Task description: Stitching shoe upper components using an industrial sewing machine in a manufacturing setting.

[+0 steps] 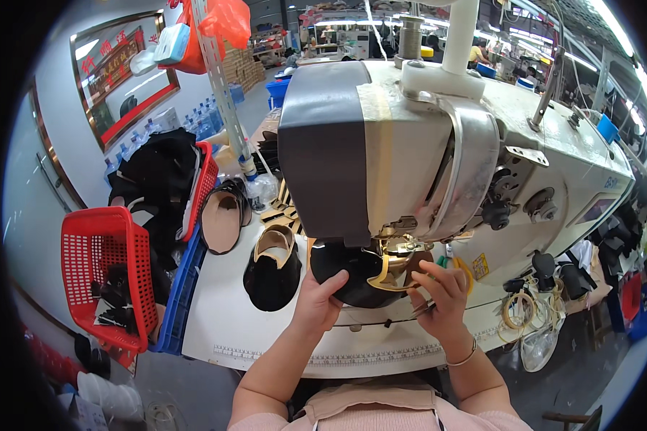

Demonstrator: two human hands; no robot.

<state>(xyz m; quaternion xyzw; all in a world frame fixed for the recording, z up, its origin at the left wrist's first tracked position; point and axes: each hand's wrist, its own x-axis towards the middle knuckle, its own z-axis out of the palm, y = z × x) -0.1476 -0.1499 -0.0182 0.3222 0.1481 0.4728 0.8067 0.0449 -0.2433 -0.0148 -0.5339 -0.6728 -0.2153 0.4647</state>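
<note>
A glossy black shoe upper (346,284) with a tan-edged opening lies under the needle area of a large white and grey sewing machine (323,151). My left hand (320,300) grips the upper's left side, thumb on top and fingers beneath. At the tan edge, beside the lit brass-coloured presser foot (399,248), my right hand (442,294) pinches the upper with bent fingers. A small metal tool (424,307), its kind unclear, is tucked in that same hand. Left of my hands, a similar black upper with beige lining (272,280) rests on the white table (226,309).
More uppers (221,221) lie stacked at the table's left. Beyond them stand a red basket (108,215) holding black pieces and a blue crate (182,291). Orange-handled scissors (464,274) lie right of my right hand. Tape rolls (519,309) hang at the right edge.
</note>
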